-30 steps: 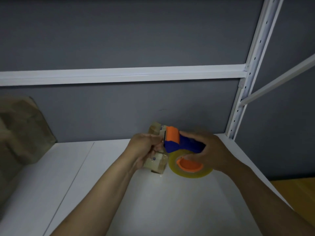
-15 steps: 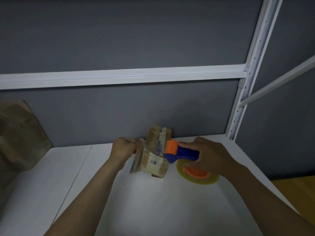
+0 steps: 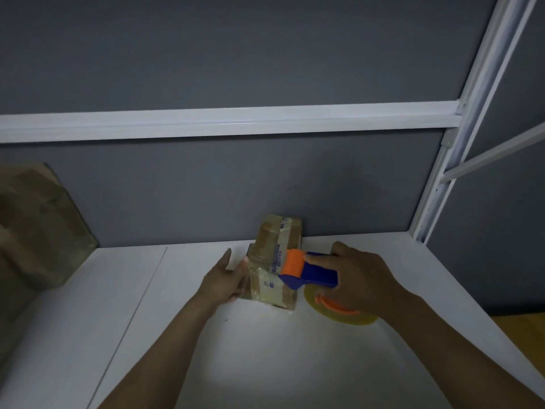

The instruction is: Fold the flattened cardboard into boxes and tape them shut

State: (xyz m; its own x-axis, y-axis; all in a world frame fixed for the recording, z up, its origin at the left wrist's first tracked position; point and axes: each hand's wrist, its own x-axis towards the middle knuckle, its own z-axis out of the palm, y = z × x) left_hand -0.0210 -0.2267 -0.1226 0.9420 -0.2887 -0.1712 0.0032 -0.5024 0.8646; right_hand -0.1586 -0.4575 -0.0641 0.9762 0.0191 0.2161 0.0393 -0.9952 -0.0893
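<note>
A person's left hand point(image 3: 224, 279), fingers straight, rests against a small tape-wrapped brown cardboard box point(image 3: 274, 249) on a white table point(image 3: 265, 364), while the right hand point(image 3: 359, 278) grips a blue-and-orange tape dispenser point(image 3: 312, 273), apparently touching the box.

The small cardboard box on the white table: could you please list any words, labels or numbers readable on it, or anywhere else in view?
Blue print on the small brown taped cardboard box: too blurred to read.
Blue and orange plastic tape dispenser: no text visible.
Nothing else readable.
</note>
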